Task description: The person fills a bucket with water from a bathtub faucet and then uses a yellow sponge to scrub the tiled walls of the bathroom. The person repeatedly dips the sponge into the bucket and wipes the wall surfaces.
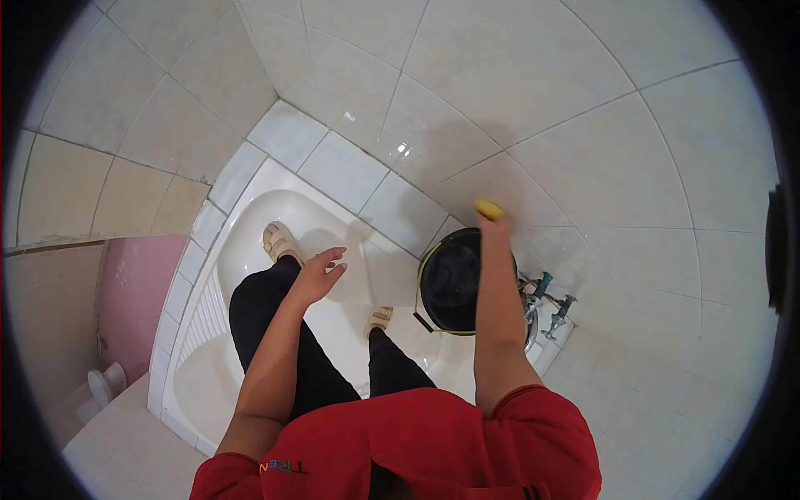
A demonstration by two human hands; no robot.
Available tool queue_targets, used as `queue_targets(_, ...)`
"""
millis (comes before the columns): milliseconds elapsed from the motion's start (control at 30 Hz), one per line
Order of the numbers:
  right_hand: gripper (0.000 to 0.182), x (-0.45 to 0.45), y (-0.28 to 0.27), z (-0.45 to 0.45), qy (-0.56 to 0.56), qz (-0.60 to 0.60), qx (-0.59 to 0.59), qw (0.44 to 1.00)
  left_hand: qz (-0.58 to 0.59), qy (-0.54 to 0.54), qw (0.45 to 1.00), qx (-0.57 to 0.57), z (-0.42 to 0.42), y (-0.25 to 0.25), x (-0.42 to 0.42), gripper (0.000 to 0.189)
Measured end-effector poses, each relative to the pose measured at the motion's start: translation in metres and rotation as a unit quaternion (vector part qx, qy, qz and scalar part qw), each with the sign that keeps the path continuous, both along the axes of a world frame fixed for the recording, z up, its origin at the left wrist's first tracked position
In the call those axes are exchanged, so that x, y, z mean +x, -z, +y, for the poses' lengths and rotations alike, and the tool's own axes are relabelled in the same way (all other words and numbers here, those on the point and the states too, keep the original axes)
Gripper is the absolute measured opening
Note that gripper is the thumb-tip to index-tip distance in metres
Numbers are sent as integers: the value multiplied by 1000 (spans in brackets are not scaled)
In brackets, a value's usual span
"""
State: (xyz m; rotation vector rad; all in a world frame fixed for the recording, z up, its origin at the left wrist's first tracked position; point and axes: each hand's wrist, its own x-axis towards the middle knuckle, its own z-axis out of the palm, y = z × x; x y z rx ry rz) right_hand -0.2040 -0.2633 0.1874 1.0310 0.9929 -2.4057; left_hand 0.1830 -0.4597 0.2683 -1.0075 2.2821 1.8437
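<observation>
My right hand [495, 226] grips a yellow sponge [489, 209] close to the beige wall tiles [453, 147], above the far rim of a black bucket [450, 284]. Whether the sponge touches the wall I cannot tell. The bucket has a yellow wire handle with a black grip [423, 322] hanging over its near left side; my right forearm hides part of the bucket. Over the white bathtub [340, 215], my left hand [320, 275] hovers with fingers apart and holds nothing.
I stand inside the tub in beige sandals [278, 240]. Metal taps [553, 312] with valves project from the wall at right. White tiles [344, 172] form a ledge around the tub. Left of it lies a pink surface [140, 294].
</observation>
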Motion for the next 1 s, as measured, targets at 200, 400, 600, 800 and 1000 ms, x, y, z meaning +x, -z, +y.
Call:
queue_targets(200,22,21,-90,-94,-193,35,-217,956,6,1,999,46,4,-5,-25,39)
queue_targets(400,22,-19,-93,70,-10,36,-189,981,-5,14,999,43,-4,-6,-33,39)
queue_targets(600,16,-19,-78,100,145,127,34,981,11,20,999,31,2,3,-35,40)
queue_targets(800,20,24,-59,-41,-53,-38,-166,984,8,35,998,50,13,17,-44,41)
queue_targets(1000,24,-14,-107,107,85,-29,-193,977,5,39,998,54,12,16,-45,41)
